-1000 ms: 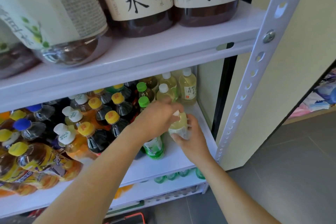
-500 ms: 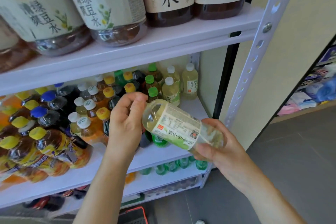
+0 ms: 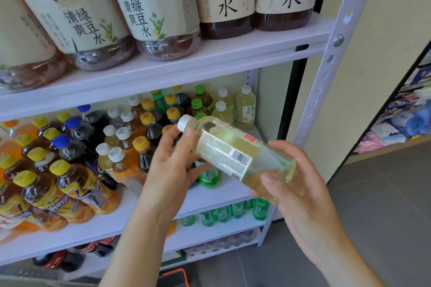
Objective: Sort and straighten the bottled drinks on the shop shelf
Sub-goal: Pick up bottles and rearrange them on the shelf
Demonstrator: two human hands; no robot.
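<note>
One pale yellow-green bottle is in hand, and we find it clear of the middle shelf, held in the air in front of its right end. It lies tilted, white cap up and away, base down and near, with the barcode side of its label facing us.

We record the left hand grasping the bottle at the neck end: a fingertip presses just under the cap and the remaining digits curl beneath the label. The right hand grasps the base end, fingers wrapped over the far side and the thumb laid across the near side.

Beyond the left fingertip, at the back right of the middle shelf, we note matching pale bottles with white caps, upright, with green-capped bottles just beside them. Directly below the left hand's curled digits stands a green bottle, upright near the front edge. Well apart from those fingers, on the side away from the right hand, yellow-capped dark tea bottles lean forward, blue-capped bottles behind them.

Above both sets of fingers the upper shelf carries large cream-labelled bottles. Past the right hand's fingers rises the perforated white post. Below the right thumb a lower shelf holds a row of small green bottles.
</note>
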